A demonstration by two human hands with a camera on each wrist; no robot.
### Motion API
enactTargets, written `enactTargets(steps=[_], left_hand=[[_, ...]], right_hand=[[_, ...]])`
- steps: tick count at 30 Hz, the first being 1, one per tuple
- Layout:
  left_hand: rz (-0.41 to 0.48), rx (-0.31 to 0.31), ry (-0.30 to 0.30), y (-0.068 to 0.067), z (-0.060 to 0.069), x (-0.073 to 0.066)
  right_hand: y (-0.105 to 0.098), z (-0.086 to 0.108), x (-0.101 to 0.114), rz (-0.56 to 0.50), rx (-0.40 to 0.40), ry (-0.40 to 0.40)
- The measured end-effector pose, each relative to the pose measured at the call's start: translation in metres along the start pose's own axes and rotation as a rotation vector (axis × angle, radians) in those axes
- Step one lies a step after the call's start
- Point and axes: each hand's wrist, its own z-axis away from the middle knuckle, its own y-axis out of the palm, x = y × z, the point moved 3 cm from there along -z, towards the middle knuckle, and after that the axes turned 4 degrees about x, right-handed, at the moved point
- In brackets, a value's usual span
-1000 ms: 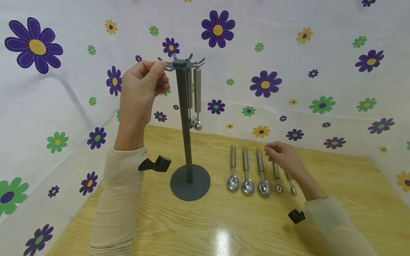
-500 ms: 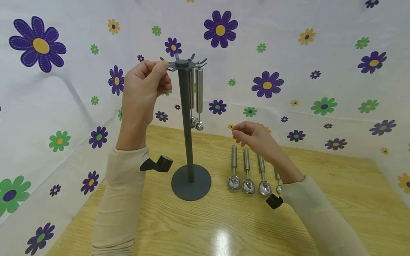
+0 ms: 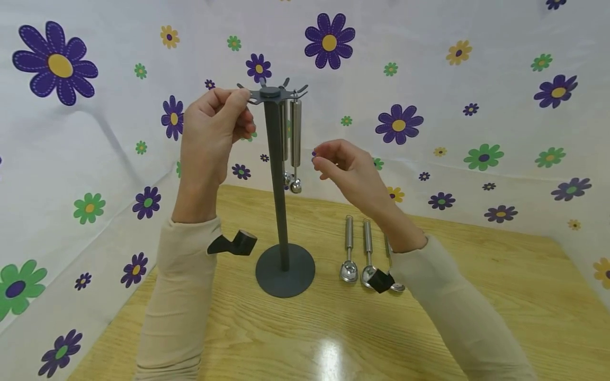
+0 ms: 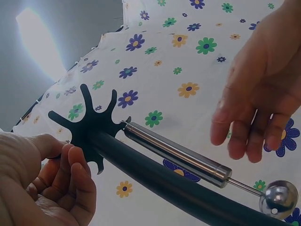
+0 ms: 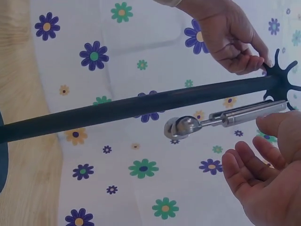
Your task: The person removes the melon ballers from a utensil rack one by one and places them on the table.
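Observation:
A dark stand [image 3: 276,185] rises from a round base, its hooked top [image 3: 270,93] pinched at the left edge by my left hand [image 3: 209,137]. Two steel-handled scoops [image 3: 296,135] hang from hooks on its right side; in the right wrist view the hanging scoops [image 5: 249,113] overlap. Just right of them, my right hand [image 3: 357,177] is in the air, fingers loosely bent, holding nothing and apart from the scoops. The left wrist view shows the left thumb and fingertips at a hook of the top [image 4: 87,129].
Scoops [image 3: 349,238] lie side by side on the wooden table [image 3: 286,338], right of the stand's round base [image 3: 286,280]; my right forearm and its wrist camera [image 3: 380,280] cover part of the row. A flower-patterned cloth [image 3: 429,95] stands behind and at the left.
My right hand has moved left and up, from above the lying scoops to beside the hanging ones. My left hand keeps its pinch on the stand's top.

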Motion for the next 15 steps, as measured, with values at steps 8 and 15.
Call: enactTargets(steps=[8, 15], left_hand=[[0.0, -0.013, -0.004, -0.001, 0.002, 0.0], [0.004, -0.009, 0.004, 0.0, 0.002, 0.0]], right_hand=[[0.016, -0.017, 0.014, -0.054, -0.011, -0.034], [0.023, -0.025, 0.018, -0.084, -0.007, -0.068]])
